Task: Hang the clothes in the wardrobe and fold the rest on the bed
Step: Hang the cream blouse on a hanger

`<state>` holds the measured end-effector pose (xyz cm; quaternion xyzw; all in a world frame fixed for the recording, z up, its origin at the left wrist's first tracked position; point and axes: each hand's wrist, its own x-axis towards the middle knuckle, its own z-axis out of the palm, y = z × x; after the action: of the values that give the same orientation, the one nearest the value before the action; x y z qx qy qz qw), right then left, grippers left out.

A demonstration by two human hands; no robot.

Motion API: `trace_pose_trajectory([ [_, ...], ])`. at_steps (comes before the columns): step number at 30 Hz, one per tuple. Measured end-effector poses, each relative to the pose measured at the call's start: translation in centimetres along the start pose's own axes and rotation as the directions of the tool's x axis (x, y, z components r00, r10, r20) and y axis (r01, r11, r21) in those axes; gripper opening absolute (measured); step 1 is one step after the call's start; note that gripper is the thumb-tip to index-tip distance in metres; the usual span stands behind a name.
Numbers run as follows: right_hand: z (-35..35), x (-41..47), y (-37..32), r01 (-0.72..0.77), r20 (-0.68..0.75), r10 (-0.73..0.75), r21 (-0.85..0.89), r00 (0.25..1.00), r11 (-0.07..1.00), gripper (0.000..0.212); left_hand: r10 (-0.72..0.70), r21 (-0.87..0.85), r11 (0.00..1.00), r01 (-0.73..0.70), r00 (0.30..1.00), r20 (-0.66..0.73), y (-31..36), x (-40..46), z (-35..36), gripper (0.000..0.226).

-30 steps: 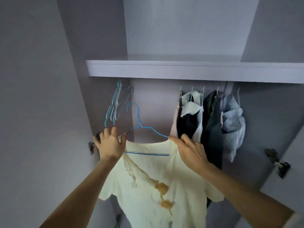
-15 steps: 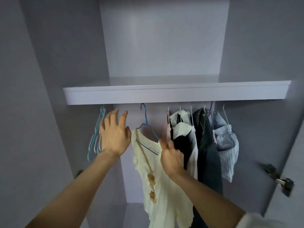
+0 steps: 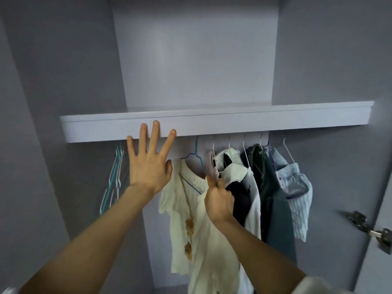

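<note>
Inside the wardrobe (image 3: 53, 66), a pale, smooth-faced shelf (image 3: 254, 122) runs across with a flat, square front edge. Below it hangs a cream shirt (image 3: 191, 209), soft and slightly crinkled, with a scalloped front edge and round tan buttons (image 3: 189, 224) down the middle. It sits on a thin blue wire hanger (image 3: 194, 154) whose hook goes up behind the shelf edge; the rail itself is hidden.

The left hand (image 3: 149, 166) is raised flat in front of the shelf edge, its fingers (image 3: 156, 132) straight and spread, holding nothing; whether the tips touch the shelf cannot be told. The right hand (image 3: 219, 200) is at the shirt's right shoulder, between it and the next garment, fingers curled in and pinching cloth there; which piece of cloth they hold is not clear.

To the right hang more clothes close together: a white blouse (image 3: 237, 172) with a lace-trimmed collar over dark fabric, a dark teal garment (image 3: 275, 209) and a pale blue striped shirt (image 3: 297, 187), all on thin white wire hangers. To the left, a bunch of bare wire hangers (image 3: 115, 177) in teal and white dangles. A metal door hinge (image 3: 369, 228) shows at the lower right.
</note>
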<state>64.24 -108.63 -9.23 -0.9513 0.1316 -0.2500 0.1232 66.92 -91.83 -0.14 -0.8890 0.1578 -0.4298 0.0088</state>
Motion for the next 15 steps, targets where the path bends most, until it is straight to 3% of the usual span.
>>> trace_pose_trajectory([
  [15, 4.1, 3.2, -0.3, -0.046, -0.110, 0.053, 0.070, 0.993, 0.996, 0.053, 0.013, 0.051, 0.999, -0.007, 0.994, -0.113, -0.2, 0.4, 1.3, 0.086],
])
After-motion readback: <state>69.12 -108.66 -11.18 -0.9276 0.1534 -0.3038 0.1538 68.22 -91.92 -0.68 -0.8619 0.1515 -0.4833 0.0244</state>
